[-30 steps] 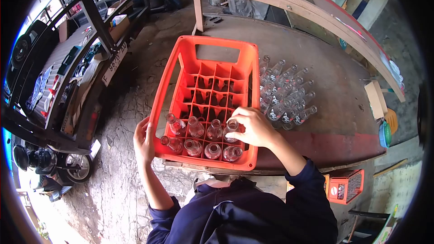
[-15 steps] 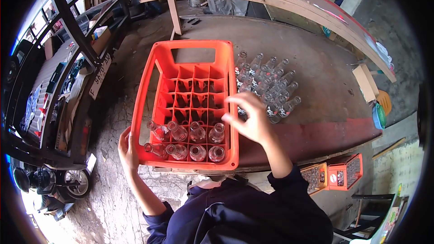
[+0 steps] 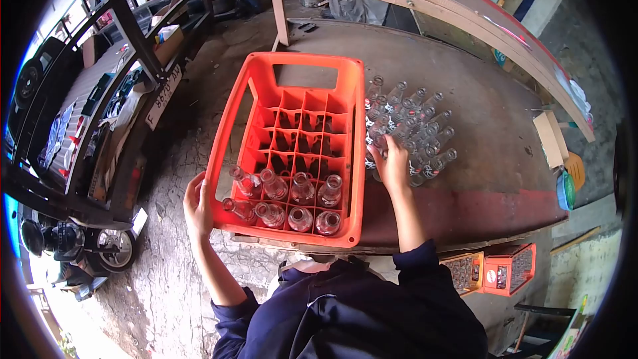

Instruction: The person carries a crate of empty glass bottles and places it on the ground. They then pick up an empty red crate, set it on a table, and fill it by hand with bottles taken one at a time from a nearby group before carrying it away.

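We count eight bottles (image 3: 302,189) in the red crate (image 3: 357,159), which our left grip (image 3: 198,207) touches. Our right grip (image 3: 394,165) meets the loose bottles (image 3: 428,130); whether either pinches, we cannot tell.

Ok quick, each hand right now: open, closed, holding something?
Left hand: fingers loosely bent at the left side of the red crate; grip cannot be told.
Right hand: thumb and fingers at a glass bottle; cannot tell if closed on it.
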Available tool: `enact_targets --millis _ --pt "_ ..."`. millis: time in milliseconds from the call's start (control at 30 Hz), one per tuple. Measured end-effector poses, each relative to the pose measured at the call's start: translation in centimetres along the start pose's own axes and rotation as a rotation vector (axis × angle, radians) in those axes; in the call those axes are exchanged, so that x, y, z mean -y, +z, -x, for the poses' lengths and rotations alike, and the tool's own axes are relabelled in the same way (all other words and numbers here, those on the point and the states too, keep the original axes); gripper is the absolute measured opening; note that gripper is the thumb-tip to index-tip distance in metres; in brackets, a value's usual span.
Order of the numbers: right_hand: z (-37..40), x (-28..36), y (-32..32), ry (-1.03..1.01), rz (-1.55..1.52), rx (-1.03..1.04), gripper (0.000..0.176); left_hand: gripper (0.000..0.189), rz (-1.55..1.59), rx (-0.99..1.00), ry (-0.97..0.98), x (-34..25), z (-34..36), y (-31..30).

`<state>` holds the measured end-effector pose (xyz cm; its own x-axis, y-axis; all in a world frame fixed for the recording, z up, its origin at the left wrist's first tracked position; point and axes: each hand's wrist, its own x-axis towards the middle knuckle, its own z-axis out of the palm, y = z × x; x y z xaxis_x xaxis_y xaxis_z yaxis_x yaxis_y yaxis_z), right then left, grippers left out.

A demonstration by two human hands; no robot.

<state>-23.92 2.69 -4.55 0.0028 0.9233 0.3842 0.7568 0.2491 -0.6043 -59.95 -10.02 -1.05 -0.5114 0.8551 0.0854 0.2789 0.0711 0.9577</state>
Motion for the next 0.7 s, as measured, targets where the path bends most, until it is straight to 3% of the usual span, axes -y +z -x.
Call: enact_targets --millis 133,233,300,367,500,700 --pt "1.8 0.7 -1.1 -0.082 -0.017 -0.106 0.033 0.031 -0.019 0.000 -0.045 0.3 -0.1 -0.2" --pt "3.0 2.8 -3.6 0.070 -0.176 -0.224 0.029 0.031 0.041 0.022 -0.102 -0.7 0.2 -0.1" --pt "2.9 5.3 -6.3 0.005 -0.163 -0.354 0.025 0.031 -0.035 0.004 -0.015 0.1 -0.2 -0.1" --pt "2.5 7.7 -9.6 -0.155 -0.018 -0.480 0.023 0.031 0.009 0.025 -0.075 -0.2 0.0 -0.2" --pt "-0.1 11.7 -13.5 -0.361 -0.327 -0.700 0.026 0.031 -0.012 0.017 -0.045 0.5 -0.2 -0.3" --pt "-4.9 17.4 -12.5 -0.533 -0.738 -0.514 0.028 0.030 0.017 0.007 -0.044 -0.4 0.0 0.0"
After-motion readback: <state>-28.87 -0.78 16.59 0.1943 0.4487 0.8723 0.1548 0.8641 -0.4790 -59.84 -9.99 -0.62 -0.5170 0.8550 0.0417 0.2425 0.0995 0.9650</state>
